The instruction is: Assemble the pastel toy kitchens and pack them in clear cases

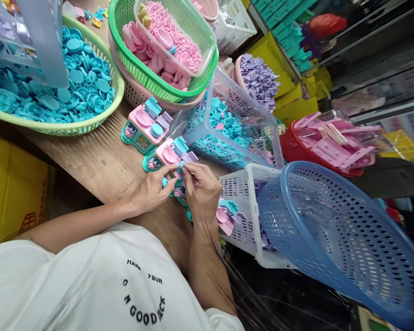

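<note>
A row of toy kitchen stoves in teal, pink and purple stands along the wooden table; one toy stove (146, 126) carries a round blue piece on its pink top. Nearer me is a second toy stove (167, 154), next to my fingers. My right hand (204, 188) pinches a small blue plastic piece (181, 165) between thumb and forefinger. My left hand (153, 187) is closed, its forefinger reaching that piece, and another blue bit (164, 182) shows between its fingers. My hands partly hide the stoves beneath them. Another toy stove (226, 218) sits right of my right wrist.
A yellow-green basket (119, 99) of blue discs stands at left, a green basket (115, 27) with pink parts behind. Clear bins, including one bin (234, 149) of teal parts, line the back right. A large blue basket (331, 230) tilts at right beside a white crate (239, 184).
</note>
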`<state>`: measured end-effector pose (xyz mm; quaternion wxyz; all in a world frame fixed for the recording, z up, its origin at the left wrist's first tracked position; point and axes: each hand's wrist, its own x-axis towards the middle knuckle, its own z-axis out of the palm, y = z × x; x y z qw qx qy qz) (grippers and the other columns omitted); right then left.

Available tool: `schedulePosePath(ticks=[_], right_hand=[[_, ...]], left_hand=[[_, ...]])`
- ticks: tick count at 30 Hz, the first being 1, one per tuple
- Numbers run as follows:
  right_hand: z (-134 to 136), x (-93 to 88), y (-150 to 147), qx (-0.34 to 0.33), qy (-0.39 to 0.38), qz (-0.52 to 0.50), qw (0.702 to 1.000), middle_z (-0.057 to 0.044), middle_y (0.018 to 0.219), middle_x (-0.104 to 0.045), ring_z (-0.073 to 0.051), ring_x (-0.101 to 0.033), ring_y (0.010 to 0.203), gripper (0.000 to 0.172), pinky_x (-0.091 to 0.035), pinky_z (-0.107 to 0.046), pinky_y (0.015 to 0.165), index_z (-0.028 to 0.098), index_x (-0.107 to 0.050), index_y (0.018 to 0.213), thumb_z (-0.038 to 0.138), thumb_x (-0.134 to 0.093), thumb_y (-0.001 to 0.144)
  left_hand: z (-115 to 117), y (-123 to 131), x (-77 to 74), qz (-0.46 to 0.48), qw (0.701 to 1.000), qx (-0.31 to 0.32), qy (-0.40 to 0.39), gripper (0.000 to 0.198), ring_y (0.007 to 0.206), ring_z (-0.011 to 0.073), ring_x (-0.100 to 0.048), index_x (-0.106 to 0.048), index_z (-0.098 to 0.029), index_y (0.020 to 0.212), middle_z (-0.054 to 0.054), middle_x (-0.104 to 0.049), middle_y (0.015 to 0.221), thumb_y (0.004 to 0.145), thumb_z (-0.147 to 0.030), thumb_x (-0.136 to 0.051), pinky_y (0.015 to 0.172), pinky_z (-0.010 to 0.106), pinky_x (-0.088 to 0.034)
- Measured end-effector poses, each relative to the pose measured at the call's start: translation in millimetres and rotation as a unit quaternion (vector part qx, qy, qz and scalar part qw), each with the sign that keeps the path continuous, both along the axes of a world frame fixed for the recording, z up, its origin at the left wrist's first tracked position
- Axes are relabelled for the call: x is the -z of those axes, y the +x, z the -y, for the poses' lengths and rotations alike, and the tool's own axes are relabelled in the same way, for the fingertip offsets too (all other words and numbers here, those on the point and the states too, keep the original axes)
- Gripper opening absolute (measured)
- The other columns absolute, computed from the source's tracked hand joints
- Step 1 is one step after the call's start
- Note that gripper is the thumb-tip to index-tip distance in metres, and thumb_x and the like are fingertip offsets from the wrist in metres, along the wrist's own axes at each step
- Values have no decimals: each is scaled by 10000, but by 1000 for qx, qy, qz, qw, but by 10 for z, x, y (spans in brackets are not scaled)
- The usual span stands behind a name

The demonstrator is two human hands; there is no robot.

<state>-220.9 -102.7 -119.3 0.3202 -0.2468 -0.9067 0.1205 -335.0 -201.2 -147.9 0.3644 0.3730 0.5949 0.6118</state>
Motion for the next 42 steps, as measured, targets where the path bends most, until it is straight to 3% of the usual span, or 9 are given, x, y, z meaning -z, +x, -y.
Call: schedulePosePath(ticks=[4,7,10,16,20,24,27,32,42], right_hand=[[38,119,13,0,48,23,999,-88,995,-752,-212,-702,918,213,-558,-345,840,232,-744,1009,240,-532,997],[56,188,-4,27,45,18,998,-99,1024,-753,-216,-695,948,222,-543,-349,867,233,-747,1014,247,-525,1004],[64,143,-20,51,49,43,997,-95,1030,-757,-237,-662,981,222,-505,-384,891,243,-754,994,249,-532,1001],[227,-147,225,-28,-17,34,999,-78,1181,-715,-251,-597,1123,210,-468,-445,996,262,-726,1130,277,-577,983],[340,-133,518,-98,-101,26,990,-75,1079,-722,-225,-638,1053,153,-523,-407,950,239,-728,1072,248,-645,945],[348,-55,763,-76,-125,1,989,-65,979,-739,-215,-661,985,76,-533,-383,903,223,-716,939,197,-644,933],[349,-41,921,-58,-150,-5,987,-52,938,-750,-197,-680,926,80,-545,-354,864,217,-703,931,191,-628,936],[305,-60,1109,-16,-218,-16,976,-57,993,-763,-177,-711,902,151,-565,-316,822,215,-716,1032,231,-584,962],[142,-174,1066,-16,-215,24,976,-43,909,-716,-176,-668,864,130,-525,-313,804,202,-704,947,173,-578,951]], left_hand=[[7,-50,-101,215,976,7,-42,144,568,80,-523,-660,-132,972,-16,-578,705,937,-245,-579,492,166,-391],[25,-113,-213,430,896,43,-103,340,456,72,-493,-637,-117,921,-4,-563,648,1020,-388,-458,363,152,-311],[67,-136,-296,515,847,42,-129,471,476,94,-564,-634,-96,918,43,-615,673,1054,-438,-341,335,150,-331],[183,33,-305,435,888,44,-144,462,488,98,-589,-649,-98,922,49,-656,694,983,-536,-516,319,145,-338],[175,222,-295,366,911,90,-166,448,461,84,-550,-622,-128,833,1,-587,618,951,-556,-556,326,141,-329],[98,380,-268,322,912,152,-202,348,426,66,-484,-596,-133,796,-13,-565,583,929,-455,-583,351,146,-325],[39,472,-230,287,919,182,-197,238,472,65,-521,-634,-125,929,-13,-604,665,844,-342,-679,368,144,-314],[-62,616,-192,209,946,196,-152,416,490,58,-519,-602,-129,1115,-36,-601,695,788,-343,-744,396,147,-342],[-214,615,-300,224,935,221,-160,392,530,83,-538,-612,-119,1111,-15,-590,721,783,-334,-619,388,160,-322]])
